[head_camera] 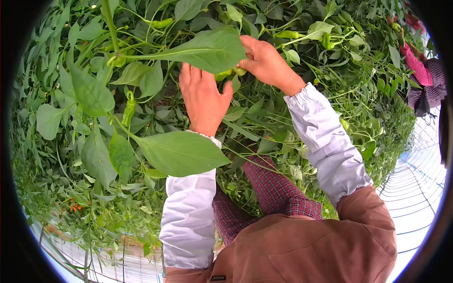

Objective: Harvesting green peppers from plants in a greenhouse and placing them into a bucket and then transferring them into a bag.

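Note:
Both my hands reach in among green pepper plants, behind a broad leaf (pixel 212 49) that covers some fingertips. The back of my left hand (pixel 205 97) faces up, its thumb spread away from the fingers. Close to that thumb, under the leaf's edge, shows a light green pepper (pixel 223 75). My right hand (pixel 267 63) has its fingers bent, with the thumb tip beside another pale green pepper (pixel 240 71). The leaf hides whether either hand grips anything. A wrinkled green pepper (pixel 129 109) hangs from a stem left of my left hand.
More green peppers (pixel 288 34) hang beyond my right hand. Large leaves (pixel 182 154) cross over my left forearm. Wire mesh and pale sheeting (pixel 414 201) lie along the right edge. Pink and striped cloth (pixel 426 83), seemingly another person's clothing, shows at far right.

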